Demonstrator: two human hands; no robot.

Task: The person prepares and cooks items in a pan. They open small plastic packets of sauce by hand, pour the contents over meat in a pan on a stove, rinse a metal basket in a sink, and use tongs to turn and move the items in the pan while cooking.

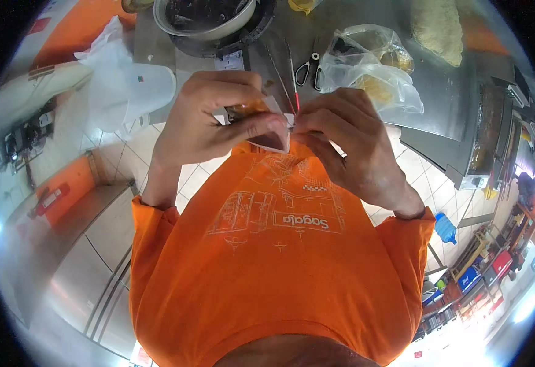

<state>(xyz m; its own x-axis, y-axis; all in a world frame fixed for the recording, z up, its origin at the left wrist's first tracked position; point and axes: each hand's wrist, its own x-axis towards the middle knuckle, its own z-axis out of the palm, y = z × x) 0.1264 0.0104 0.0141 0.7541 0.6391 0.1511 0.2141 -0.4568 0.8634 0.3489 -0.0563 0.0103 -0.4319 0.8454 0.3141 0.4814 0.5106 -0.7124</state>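
My left hand [212, 119] pinches a small clear plastic bag [267, 137] with something orange-brown inside, its thumb lying across the front. Closed fingertips of my right hand [345, 133] meet the bag's right edge, where a small white piece shows between the hands. Both hands are raised close together at the front edge of a metal table [267, 69]. Just beyond them lie a thin tool with a red end [296, 98] and scissors with black and white handles [308, 71].
A large bowl with dark contents [203, 34] stands at the back left. Clear plastic bags with yellowish contents [373, 78] lie to the right, near a pale dough-like mass [437, 32]. A white plastic container [150, 89] is at the left. A blue water jug [445, 228] rests on the tiled floor.
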